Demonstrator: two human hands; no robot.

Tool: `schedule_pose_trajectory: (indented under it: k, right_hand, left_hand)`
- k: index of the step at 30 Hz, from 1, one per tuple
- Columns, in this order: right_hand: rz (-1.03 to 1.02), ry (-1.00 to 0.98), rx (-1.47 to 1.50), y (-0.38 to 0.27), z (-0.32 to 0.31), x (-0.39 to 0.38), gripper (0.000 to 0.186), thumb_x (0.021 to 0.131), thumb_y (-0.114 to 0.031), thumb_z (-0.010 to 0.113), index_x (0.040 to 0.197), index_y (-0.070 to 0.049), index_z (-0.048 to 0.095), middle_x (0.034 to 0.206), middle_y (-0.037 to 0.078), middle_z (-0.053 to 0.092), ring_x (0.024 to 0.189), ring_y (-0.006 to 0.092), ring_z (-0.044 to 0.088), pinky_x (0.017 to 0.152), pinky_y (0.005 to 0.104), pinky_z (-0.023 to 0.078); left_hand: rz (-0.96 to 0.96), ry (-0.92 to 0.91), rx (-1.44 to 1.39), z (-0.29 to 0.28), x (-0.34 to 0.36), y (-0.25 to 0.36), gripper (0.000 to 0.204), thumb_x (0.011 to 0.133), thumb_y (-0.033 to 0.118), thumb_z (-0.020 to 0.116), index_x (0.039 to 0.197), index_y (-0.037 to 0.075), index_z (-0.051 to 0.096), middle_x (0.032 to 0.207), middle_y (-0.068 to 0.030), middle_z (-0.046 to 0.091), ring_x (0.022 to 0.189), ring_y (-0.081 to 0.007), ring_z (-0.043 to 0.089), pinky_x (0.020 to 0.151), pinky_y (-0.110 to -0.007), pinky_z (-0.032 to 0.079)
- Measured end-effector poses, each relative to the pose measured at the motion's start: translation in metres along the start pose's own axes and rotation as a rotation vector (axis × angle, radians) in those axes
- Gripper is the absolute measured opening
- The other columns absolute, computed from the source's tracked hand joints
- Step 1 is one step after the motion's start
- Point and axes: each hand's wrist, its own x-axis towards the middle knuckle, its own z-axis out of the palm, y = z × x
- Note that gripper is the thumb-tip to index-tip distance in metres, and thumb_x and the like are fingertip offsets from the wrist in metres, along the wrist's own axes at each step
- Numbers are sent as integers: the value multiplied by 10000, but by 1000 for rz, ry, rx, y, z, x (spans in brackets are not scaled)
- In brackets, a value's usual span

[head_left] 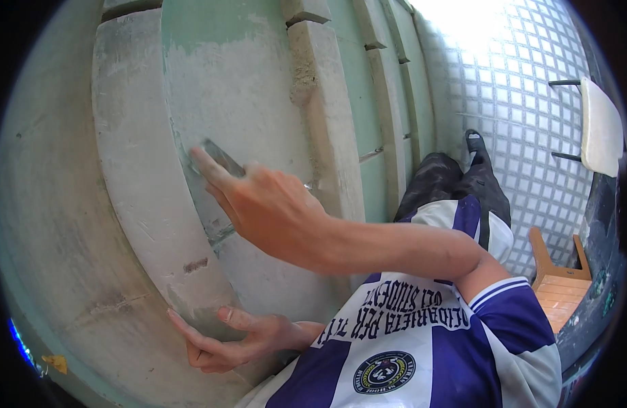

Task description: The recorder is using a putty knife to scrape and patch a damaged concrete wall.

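Observation:
My right hand (pixel 269 207) reaches across my body and presses a flat metal putty blade (pixel 218 158) against a grey plastered wall panel (pixel 238 88); its index finger lies along the blade. Lower down, my left hand (pixel 228 336) rests with fingers spread against the raised plaster moulding (pixel 146 177), thumb on its edge, holding nothing. Smooth grey filler covers the panel, with green paint showing above it.
More vertical mouldings and green panels (pixel 388 102) run to the right along the wall. The floor is white checkered tile (pixel 524 115). A wooden stool (pixel 558 282) stands at the right, a white chair (pixel 602 126) beyond it. My legs and dark shoe (pixel 473 143) stretch along the wall.

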Motion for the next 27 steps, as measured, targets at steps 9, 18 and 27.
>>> schedule_pose_trajectory:
  k: [9, 18, 27]
  right_hand:
    - [23, -7, 75, -3, -7, 7, 476, 1015, -222, 524, 1466, -91, 440, 666, 252, 587, 537, 385, 609, 501, 457, 496]
    - [7, -46, 40, 0, -5, 14, 606, 918, -73, 535, 1486, 30, 349, 710, 259, 623, 588, 400, 657, 506, 468, 523]
    - [-30, 67, 6, -2, -5, 23, 435, 998, -172, 532, 1398, -8, 484, 608, 258, 575, 536, 414, 611, 499, 467, 492]
  left_hand:
    - [2, 0, 0, -1, 1, -1, 596, 971, 612, 394, 1297, 188, 659, 938, -69, 553, 905, -242, 543, 863, -411, 378]
    - [7, 13, 8, -1, 0, -3, 627, 973, 635, 370, 1297, 183, 658, 937, -69, 547, 885, -244, 541, 852, -409, 377]
    - [6, 3, 23, 0, 0, -6, 625, 979, 633, 368, 1297, 179, 657, 944, -74, 540, 901, -256, 538, 863, -423, 374]
